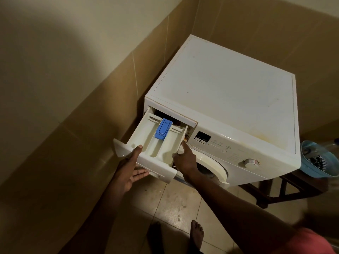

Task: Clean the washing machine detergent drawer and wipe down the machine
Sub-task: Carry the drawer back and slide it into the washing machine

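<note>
left hand (132, 167) and right hand (185, 162) gripping pulled-out detergent drawer (145, 138), stained washing machine (229, 85) top, tan-tiled corner (197, 24)

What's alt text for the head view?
A person's left hand grips the front of a detergent drawer pulled out of a white washing machine, while the right hand touches the drawer's right side. A blue cap sits in its middle compartment.

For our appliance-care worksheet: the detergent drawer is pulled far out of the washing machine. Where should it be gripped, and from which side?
Grip the detergent drawer by its wide front panel, from the front and below: it overhangs the tray, leaving a lip for fingers under and thumb on top, as the left hand does. The right hand steadies its right side.
</note>
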Demonstrator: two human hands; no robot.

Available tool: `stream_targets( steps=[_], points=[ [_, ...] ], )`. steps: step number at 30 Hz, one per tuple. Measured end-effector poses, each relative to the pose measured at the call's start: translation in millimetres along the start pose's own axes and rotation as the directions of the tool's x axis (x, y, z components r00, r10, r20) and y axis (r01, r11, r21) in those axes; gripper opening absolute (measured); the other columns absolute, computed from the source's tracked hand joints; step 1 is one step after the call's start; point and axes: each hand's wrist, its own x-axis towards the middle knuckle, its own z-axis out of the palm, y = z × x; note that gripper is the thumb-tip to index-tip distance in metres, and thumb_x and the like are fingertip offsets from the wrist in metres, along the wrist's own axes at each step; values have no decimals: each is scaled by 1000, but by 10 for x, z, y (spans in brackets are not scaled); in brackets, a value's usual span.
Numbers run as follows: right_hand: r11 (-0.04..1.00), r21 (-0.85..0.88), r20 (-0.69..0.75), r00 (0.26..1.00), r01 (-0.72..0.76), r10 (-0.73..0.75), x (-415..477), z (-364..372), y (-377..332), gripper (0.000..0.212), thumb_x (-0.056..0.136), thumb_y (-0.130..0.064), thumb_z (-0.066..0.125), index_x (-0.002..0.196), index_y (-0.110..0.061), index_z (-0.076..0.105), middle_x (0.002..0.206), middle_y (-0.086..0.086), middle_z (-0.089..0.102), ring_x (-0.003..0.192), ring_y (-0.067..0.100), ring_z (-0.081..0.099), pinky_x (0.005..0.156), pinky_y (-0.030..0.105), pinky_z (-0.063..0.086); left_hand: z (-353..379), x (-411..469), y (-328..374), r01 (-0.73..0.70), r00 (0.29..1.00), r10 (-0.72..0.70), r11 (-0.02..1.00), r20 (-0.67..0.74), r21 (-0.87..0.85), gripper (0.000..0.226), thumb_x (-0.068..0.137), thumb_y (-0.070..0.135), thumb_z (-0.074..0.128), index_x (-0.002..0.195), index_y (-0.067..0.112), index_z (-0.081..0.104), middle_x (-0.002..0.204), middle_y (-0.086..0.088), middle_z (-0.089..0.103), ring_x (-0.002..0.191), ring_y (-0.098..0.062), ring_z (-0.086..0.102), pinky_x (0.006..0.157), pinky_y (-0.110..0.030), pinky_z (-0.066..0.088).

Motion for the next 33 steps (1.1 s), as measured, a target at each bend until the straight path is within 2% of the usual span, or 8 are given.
stream_targets(
  steps=[2,6,10,16,21,24,30,33],
  points=[
    [1000,-8,-11,1000,14,-14,-15,3,9,65,92,-4,56,148,-24,31,129,13,60,104,28,64,80,41,59,-5,0,-6,-2,1000,2,1000,3,8,60,84,37,73,132,16,44,121,-20,61,104,-40,65,93,-57,53],
    [1000,20,-7,1000,-3,3,-27,-10,11,64,92,-5,56,147,-27,32,125,11,61,103,28,64,60,27,57,-32,11,-6,-10,1000,10,1000,9,4,61,84,38,73,133,15,45,118,-19,61,102,-39,66,91,-56,54],
    [999,41,-22,1000,-7,8,-44,-37,33,64,90,-2,57,146,-25,35,124,7,59,105,27,64,79,40,60,-6,-1,-41,-9,1000,8,1000,21,10,62,84,37,73,135,14,45,117,-18,62,100,-38,67,89,-54,56],
    [1000,30,-21,1000,8,-7,-43,-33,48,61,90,-2,56,145,-21,37,127,12,60,108,28,64,86,45,57,-4,26,-48,-5,1000,5,1000,16,19,63,84,38,72,136,15,45,118,-18,62,101,-37,67,88,-54,56],
    [1000,29,-21,1000,6,-5,-71,-55,45,61,91,-3,55,146,-21,35,122,10,62,104,28,65,75,36,60,-12,33,-3,-3,1000,2,1000,19,24,61,82,38,74,132,17,45,116,-18,62,101,-37,67,80,-52,60],
    [999,42,-27,1000,-12,13,-68,-50,20,62,91,-3,55,146,-22,35,122,12,63,104,29,65,67,32,58,-3,50,17,-7,1000,7,1000,17,23,57,82,39,74,128,19,46,116,-17,62,102,-38,66,83,-53,59],
    [1000,24,-42,999,5,-4,-46,9,-5,59,91,-4,55,144,-22,37,118,7,59,103,28,64,78,42,60,-9,80,47,-32,999,32,999,3,17,56,82,40,74,126,20,46,111,-15,62,98,-36,67,85,-54,58],
    [1000,2,-59,998,8,-8,-35,29,4,56,90,-3,55,142,-20,40,122,12,61,101,29,66,82,48,58,-12,86,23,-36,999,36,999,7,7,54,84,39,73,127,20,45,109,-13,63,99,-37,67,87,-55,56]
  ],
)
